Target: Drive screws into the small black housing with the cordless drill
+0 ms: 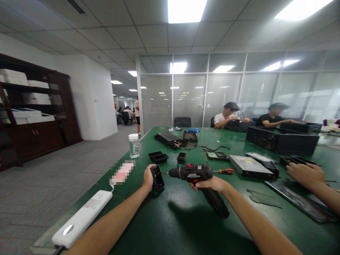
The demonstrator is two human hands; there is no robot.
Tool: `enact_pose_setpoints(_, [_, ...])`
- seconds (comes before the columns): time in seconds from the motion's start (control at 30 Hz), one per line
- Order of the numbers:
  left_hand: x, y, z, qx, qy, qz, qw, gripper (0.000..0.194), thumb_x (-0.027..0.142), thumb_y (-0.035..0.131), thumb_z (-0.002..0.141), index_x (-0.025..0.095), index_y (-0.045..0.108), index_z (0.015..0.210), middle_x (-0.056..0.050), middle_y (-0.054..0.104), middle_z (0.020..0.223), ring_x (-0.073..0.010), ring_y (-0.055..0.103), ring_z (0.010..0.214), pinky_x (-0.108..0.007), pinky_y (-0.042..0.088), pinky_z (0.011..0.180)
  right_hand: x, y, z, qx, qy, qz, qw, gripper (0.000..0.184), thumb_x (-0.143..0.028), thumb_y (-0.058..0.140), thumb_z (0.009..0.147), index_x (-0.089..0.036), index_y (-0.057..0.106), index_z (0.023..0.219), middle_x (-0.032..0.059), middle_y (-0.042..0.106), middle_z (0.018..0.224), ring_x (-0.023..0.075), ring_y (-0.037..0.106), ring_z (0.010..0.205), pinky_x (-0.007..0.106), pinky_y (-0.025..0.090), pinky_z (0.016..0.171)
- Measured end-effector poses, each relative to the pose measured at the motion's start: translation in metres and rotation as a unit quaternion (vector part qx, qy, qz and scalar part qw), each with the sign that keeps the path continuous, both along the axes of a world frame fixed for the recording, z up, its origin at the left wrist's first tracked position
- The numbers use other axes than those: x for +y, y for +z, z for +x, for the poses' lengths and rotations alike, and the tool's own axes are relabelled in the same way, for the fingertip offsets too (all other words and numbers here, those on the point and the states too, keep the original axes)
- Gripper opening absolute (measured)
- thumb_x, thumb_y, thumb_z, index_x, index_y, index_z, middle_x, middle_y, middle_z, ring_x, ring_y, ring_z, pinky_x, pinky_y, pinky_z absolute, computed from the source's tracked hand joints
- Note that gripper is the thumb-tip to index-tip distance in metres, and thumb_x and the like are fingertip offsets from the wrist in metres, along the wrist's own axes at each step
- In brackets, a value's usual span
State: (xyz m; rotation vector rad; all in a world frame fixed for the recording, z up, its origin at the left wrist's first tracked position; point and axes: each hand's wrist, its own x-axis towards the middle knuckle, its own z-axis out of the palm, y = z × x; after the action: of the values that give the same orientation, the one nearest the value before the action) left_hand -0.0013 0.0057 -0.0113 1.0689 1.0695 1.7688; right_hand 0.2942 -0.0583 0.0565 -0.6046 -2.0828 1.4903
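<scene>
My left hand (pixel 148 179) grips a small black plastic box (pixel 157 178) by its side, tilted up with its open face turned to the right. Gold-coloured spots show inside it. In my right hand (pixel 212 185) is a black cordless drill (pixel 195 173) with red marks, lying sideways so that its bit points left. The bit's tip is close to the box; whether they touch I cannot tell. Just beyond my hands are more small black boxes (pixel 158 157) and a single one (pixel 181 157). A screwdriver with an orange handle (pixel 226 171) lies behind the drill.
On the green table (pixel 170 226) are a white power strip (pixel 85 216), a clear bottle (pixel 134 147), a silver drive (pixel 249 165), a circuit board (pixel 216 156) and a black computer case (pixel 281 140). Another person's hand (pixel 305 174) reaches in from the right. Two people sit across the table.
</scene>
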Motion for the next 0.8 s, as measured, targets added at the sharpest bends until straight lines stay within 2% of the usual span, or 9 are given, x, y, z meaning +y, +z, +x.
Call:
enact_pose_setpoints(0.33, [0.0009, 0.0010, -0.0001, -0.008, 0.006, -0.015, 1.000, 0.036, 0.049, 0.046, 0.071, 0.018, 0.064, 0.076, -0.001, 0.060, 0.065, -0.0168, 0.056, 0.060, -0.028, 0.044, 0.058, -0.0034, 0.0041, -0.0017, 0.008, 0.003, 0.000, 1.000, 0.032, -0.036, 0.067, 0.074, -0.009, 0.062, 0.089, 0.0045, 0.056, 0.079, 0.0139, 0.051, 0.074, 0.027, 0.041, 0.072])
enact_pose_setpoints(0.8, [0.0037, -0.0006, -0.0012, -0.008, 0.016, -0.020, 1.000, 0.036, 0.049, 0.047, 0.070, 0.018, 0.064, 0.078, -0.001, 0.061, 0.068, -0.0173, 0.057, 0.063, -0.029, 0.045, 0.060, -0.0015, 0.0011, -0.0009, -0.003, -0.007, -0.006, 1.000, 0.035, -0.039, 0.067, 0.073, -0.010, 0.062, 0.089, 0.0045, 0.056, 0.078, 0.0136, 0.050, 0.071, 0.027, 0.042, 0.070])
